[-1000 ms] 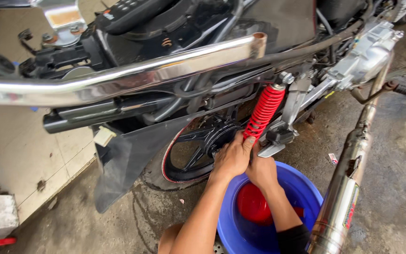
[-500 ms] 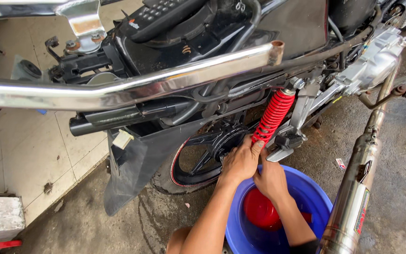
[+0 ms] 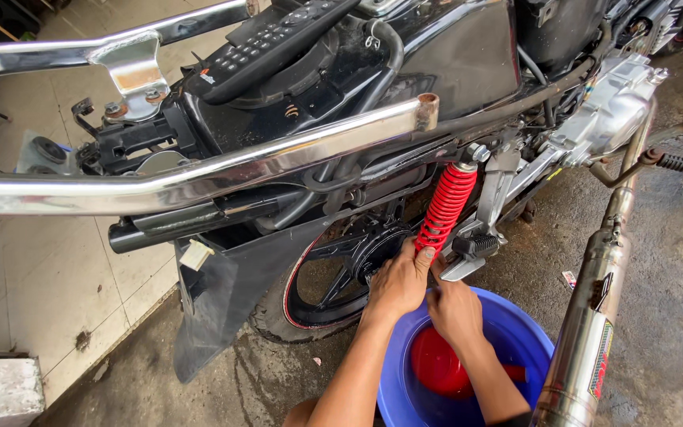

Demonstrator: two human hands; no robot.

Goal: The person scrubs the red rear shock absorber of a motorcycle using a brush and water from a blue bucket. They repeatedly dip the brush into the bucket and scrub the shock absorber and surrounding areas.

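Both hands have stayed at the bottom of the red shock spring over the last second; what has moved is the view, which has drifted so the stripped motorcycle sits higher and the spring's lower mount shows more plainly. So the work remains at that lower end of the shock, beside the rear wheel, and nothing has come loose that I can see.

The left hand is curled, fingers bent round the base of the spring, thumb lying up along its lowest coils. It grips the spring end rather than resting flat. The right hand sits just below and beside it, touching it, fingers folded in toward the mount; whether it pinches a bolt or a tool I cannot tell.

Directly beneath both wrists stands a blue basin with a red scoop lying inside. The chrome exhaust pipe runs along the basin's right rim.
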